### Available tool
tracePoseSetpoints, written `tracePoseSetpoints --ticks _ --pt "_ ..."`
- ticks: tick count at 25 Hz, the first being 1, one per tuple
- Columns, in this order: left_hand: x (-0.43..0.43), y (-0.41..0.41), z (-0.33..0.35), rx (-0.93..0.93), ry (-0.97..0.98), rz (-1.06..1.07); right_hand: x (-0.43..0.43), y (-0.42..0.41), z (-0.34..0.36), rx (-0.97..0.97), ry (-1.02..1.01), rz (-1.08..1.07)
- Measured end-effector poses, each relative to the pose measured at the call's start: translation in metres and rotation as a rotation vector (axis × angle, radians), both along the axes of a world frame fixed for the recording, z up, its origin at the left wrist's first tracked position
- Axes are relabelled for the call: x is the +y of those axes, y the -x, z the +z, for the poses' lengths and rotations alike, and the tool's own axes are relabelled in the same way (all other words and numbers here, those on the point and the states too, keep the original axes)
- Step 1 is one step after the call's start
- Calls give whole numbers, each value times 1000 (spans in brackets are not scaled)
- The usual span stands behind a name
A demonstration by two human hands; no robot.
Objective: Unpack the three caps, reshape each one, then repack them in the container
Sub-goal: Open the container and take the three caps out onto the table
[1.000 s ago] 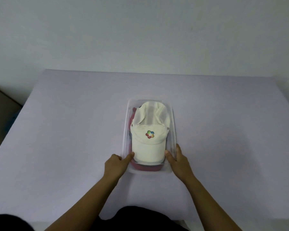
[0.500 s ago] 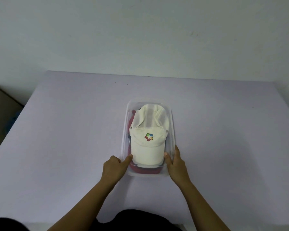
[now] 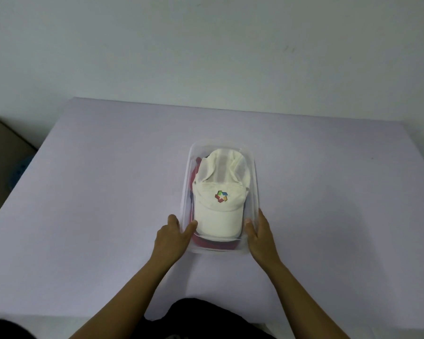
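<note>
Caps lie stacked inside a clear rectangular plastic container [image 3: 254,182], which both hands grasp at its near end.

Left hand [image 3: 171,237]: grips the near left corner of the container. The thumb reaches over the rim to the inside and lies at the brim edge of the top cap. The remaining fingers sit on the outer face of the wall.

Right hand [image 3: 260,237]: grips the near right corner in the same way. The thumb is inside the wall, just beside the brim. The fingers are extended along the outside of the wall, pointing away from the person.

Top of stack: a white fabric cap with a multicoloured emblem on its front [image 3: 218,216]. Its brim points towards the person and its mesh back panels are folded flat towards the far end.

Beneath it: a red fabric cap [image 3: 213,244], showing along the near edge and again along the left side. A sliver of darker, bluish fabric [image 3: 191,195] shows against the left wall; whether it is the third cap cannot be determined.

The container rests flat on a pale lavender table [image 3: 96,216], near its middle and towards the person's edge. Behind the table stands a plain pale wall [image 3: 206,45]. To the left of the table is a brown boxlike object [image 3: 0,155] with something blue [image 3: 17,172] beside it. Dark clothing [image 3: 194,311] shows at the bottom edge, between the forearms.
</note>
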State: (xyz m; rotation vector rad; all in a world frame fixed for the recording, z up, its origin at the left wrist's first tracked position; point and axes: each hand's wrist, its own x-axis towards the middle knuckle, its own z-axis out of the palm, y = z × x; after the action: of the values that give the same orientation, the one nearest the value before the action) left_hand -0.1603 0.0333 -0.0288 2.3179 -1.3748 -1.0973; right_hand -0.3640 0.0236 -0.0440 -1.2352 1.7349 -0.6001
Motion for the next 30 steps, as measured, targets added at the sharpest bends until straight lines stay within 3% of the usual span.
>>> tracePoseSetpoints --ticks 6,7,10,13,16,18,20,26,30 --pt "3 -6 13 -13 122 66 5 0 6 25 235 -27" --pt "5 -9 14 61 144 106 6 -3 10 15 279 -38" --pt "10 -23 18 556 242 423 3 -19 31 -68 415 28" --pt "9 -59 24 733 514 699 0 -37 43 -112 440 267" --pt "9 -108 30 656 648 721 -1 -31 25 93 451 287" --pt "12 -136 23 606 618 717 1 -21 7 273 401 282" --pt "14 -153 7 611 540 780 8 -17 -7 379 331 421" --pt "4 -142 -46 539 354 744 -11 -18 2 423 214 650" --pt "4 -150 -68 140 207 511 -26 -15 10 462 115 776"
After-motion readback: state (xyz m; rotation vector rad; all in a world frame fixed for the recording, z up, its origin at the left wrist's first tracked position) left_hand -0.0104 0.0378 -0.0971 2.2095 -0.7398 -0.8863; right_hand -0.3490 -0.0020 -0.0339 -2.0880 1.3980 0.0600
